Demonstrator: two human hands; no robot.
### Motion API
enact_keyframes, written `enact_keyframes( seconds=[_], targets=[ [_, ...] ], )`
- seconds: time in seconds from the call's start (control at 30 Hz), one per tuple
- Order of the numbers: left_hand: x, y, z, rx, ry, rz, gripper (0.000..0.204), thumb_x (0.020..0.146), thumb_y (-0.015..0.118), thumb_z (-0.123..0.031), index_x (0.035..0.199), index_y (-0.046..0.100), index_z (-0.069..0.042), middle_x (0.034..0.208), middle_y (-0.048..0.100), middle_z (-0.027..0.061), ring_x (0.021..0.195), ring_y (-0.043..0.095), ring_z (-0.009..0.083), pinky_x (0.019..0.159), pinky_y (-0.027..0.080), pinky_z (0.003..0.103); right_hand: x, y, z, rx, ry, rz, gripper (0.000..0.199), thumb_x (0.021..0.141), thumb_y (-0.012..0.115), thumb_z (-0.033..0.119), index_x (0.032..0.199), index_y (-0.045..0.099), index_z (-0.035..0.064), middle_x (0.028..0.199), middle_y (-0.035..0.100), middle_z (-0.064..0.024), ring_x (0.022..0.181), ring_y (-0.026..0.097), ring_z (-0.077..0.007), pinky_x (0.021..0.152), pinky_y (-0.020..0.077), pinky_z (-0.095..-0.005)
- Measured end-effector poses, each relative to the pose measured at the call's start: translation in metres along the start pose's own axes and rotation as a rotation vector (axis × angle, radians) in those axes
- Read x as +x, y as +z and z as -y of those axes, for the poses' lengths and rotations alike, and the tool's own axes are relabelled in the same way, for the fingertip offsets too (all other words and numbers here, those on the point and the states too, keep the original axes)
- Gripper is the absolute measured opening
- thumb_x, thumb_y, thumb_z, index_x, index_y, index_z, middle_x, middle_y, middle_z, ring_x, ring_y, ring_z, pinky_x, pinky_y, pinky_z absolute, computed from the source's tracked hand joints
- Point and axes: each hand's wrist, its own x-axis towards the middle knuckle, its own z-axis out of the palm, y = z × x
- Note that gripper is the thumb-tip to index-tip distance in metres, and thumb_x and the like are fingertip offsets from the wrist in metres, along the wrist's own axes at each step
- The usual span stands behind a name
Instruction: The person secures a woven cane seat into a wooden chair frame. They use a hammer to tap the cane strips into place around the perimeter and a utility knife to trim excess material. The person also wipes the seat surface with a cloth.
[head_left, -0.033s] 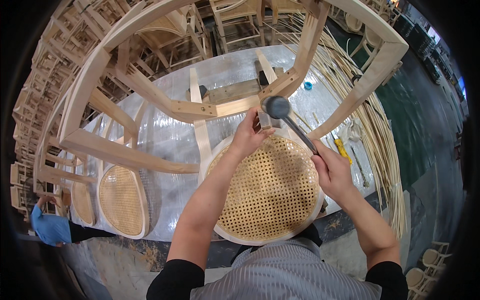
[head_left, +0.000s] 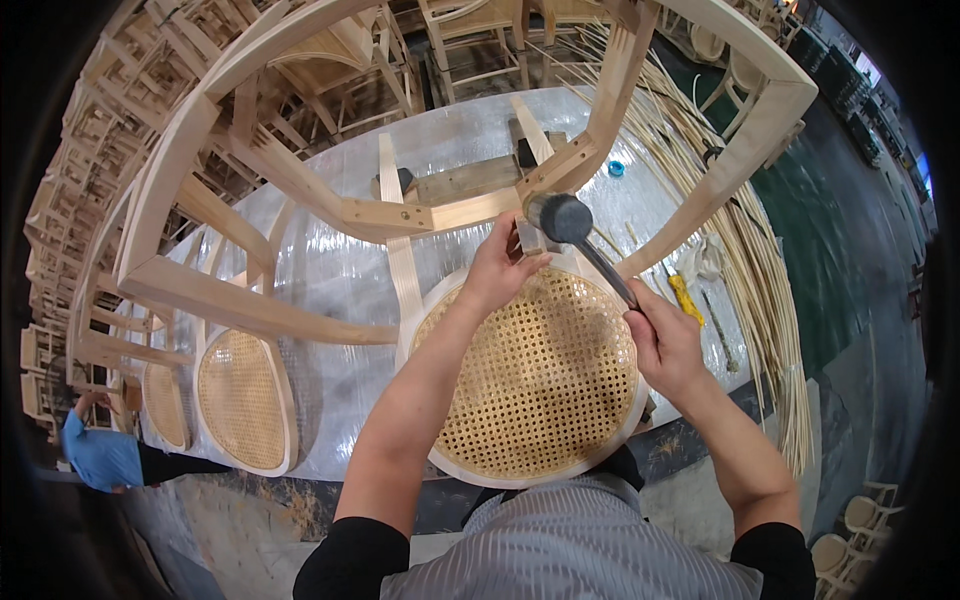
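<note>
A chair frame of pale wood [head_left: 260, 305] stands before me with its round woven cane seat [head_left: 535, 380] close to my body. My left hand [head_left: 495, 270] reaches over the seat's far rim, fingers closed on a small wooden block [head_left: 530, 238] beside the frame's joint. In my right hand [head_left: 665, 340] is the handle of a mallet, gripped at the seat's right edge. The dark mallet head [head_left: 565, 218] is over the far rim, just right of the block. Whether the head touches the block cannot be told.
On the plastic-covered table [head_left: 340, 390] lie a yellow-handled tool [head_left: 684, 298], a blue tape roll [head_left: 616, 170] and long cane strips [head_left: 765, 270]. More cane seats [head_left: 243, 400] stand at left. Chair frames [head_left: 330, 75] are stacked behind. A person in blue [head_left: 100, 452] is at far left.
The mallet head has shifted slightly right and toward me, a little away from the block. My left hand keeps its place on the block.
</note>
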Motion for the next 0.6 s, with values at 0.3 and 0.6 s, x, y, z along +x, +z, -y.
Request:
enact_keyframes(
  seconds=[0.3,0.6],
  targets=[
    [0.005,0.010,0.005,-0.056,0.029,0.048,0.072,0.094,0.077,0.006,0.153,0.038,-0.007,0.143,0.058,0.0087,0.132,0.060,0.0207,0.113,0.053,0.038,-0.012,-0.012,0.001,-0.005,0.088,0.018,0.035,0.100,0.072,0.010,0.133,0.068,-0.0017,0.101,0.075,-0.0244,0.083,0.075,-0.0380,0.073,0.0577,-0.0417],
    [0.005,0.029,0.002,0.022,0.076,-0.013,0.067,0.092,0.078,0.006,0.146,0.042,-0.009,0.142,0.058,0.0107,0.126,0.063,0.0211,0.111,0.055,0.038,-0.019,-0.014,-0.007,-0.041,0.142,0.087,0.034,0.101,0.071,0.013,0.132,0.068,-0.0013,0.092,0.073,-0.0224,0.077,0.072,-0.0383,0.070,0.0565,-0.0429]
  ],
)
